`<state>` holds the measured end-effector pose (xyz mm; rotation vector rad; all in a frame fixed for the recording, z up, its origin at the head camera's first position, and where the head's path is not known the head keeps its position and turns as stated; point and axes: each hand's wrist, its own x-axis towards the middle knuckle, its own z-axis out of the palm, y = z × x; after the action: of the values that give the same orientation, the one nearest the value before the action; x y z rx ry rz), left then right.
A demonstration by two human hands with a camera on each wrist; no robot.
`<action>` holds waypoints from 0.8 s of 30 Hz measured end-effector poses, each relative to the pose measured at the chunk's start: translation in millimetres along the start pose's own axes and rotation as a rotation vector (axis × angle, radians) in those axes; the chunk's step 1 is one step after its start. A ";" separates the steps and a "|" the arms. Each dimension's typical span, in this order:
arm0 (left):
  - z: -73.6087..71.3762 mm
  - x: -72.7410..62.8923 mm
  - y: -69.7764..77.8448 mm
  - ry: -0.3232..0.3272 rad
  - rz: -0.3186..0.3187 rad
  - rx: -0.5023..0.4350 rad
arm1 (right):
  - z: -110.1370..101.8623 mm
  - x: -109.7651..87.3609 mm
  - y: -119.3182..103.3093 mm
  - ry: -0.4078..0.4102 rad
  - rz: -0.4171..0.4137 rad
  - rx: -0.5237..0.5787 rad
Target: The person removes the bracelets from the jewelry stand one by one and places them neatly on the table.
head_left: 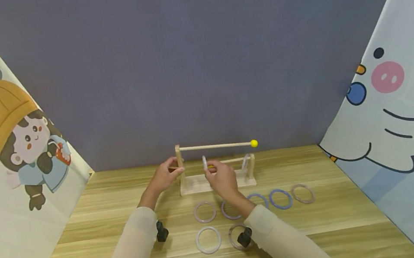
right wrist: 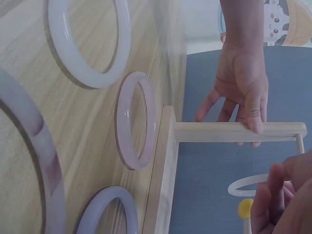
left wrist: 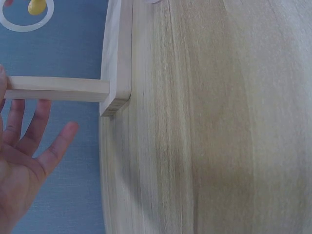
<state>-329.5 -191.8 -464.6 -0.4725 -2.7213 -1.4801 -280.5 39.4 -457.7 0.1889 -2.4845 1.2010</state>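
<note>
A pale wooden bangle stand [head_left: 218, 183] stands at the back of the table, with an upper rod [head_left: 215, 146] and a lower rod [head_left: 231, 160], each tipped with a yellow ball. My left hand [head_left: 164, 177] pinches its left post [right wrist: 219, 131], thumb on one side and fingers on the other. In my right hand [head_left: 223, 180] a white bangle [head_left: 205, 163] is pinched at its edge, held upright close to the lower rod's yellow ball [right wrist: 245, 208]. Another pale bangle [head_left: 244, 162] hangs on the lower rod beside the right post [head_left: 251, 166].
Several bangles lie flat in front of the stand: a pink one [right wrist: 123, 122], a white one [head_left: 197, 241], a blue one [head_left: 271, 199] and a brownish one [head_left: 292, 192] among them. My right forearm passes over some. A dark grey panel [head_left: 199, 69] rises behind the table.
</note>
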 end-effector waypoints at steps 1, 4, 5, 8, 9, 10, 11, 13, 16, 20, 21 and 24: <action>0.2 0.2 -0.1 -0.001 0.003 0.003 | -1.0 -0.6 -0.4 -0.003 -0.002 0.006; 1.1 0.4 -0.6 0.004 0.015 0.009 | -4.3 -2.7 -1.4 -0.010 -0.017 0.018; 1.4 0.7 -1.2 0.005 0.020 0.015 | -5.5 -3.5 -1.6 -0.012 -0.025 0.020; 1.3 0.2 -1.7 0.008 0.028 0.017 | -9.0 -5.8 -1.5 -0.020 -0.044 0.027; 1.2 0.0 -1.7 0.008 0.026 0.014 | -10.3 -6.6 -1.4 -0.024 -0.048 0.029; 0.9 -0.2 -1.5 0.007 0.022 0.009 | -11.6 -7.5 -1.2 -0.030 -0.051 0.038; 0.8 -0.3 -1.4 0.005 0.014 0.001 | -13.0 -8.5 -1.0 -0.037 -0.052 0.045; 0.6 -0.5 -0.9 0.005 0.005 -0.006 | -16.2 -10.9 -0.7 -0.052 -0.055 0.062; 0.3 -0.7 0.0 0.004 0.005 -0.004 | -21.3 -15.2 0.1 -0.077 -0.060 0.104; 0.1 -0.7 0.6 0.003 0.007 0.003 | -27.4 -20.1 1.5 -0.106 -0.063 0.149; 0.2 -0.6 0.4 0.004 0.005 0.003 | -28.7 -21.1 1.9 -0.113 -0.063 0.154; 0.7 0.0 0.1 0.004 0.001 -0.003 | -32.2 -23.3 3.3 -0.116 -0.071 0.135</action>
<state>-329.3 -191.2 -465.0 -0.4706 -2.7166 -1.4828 -251.2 65.6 -450.9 0.3900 -2.4712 1.3639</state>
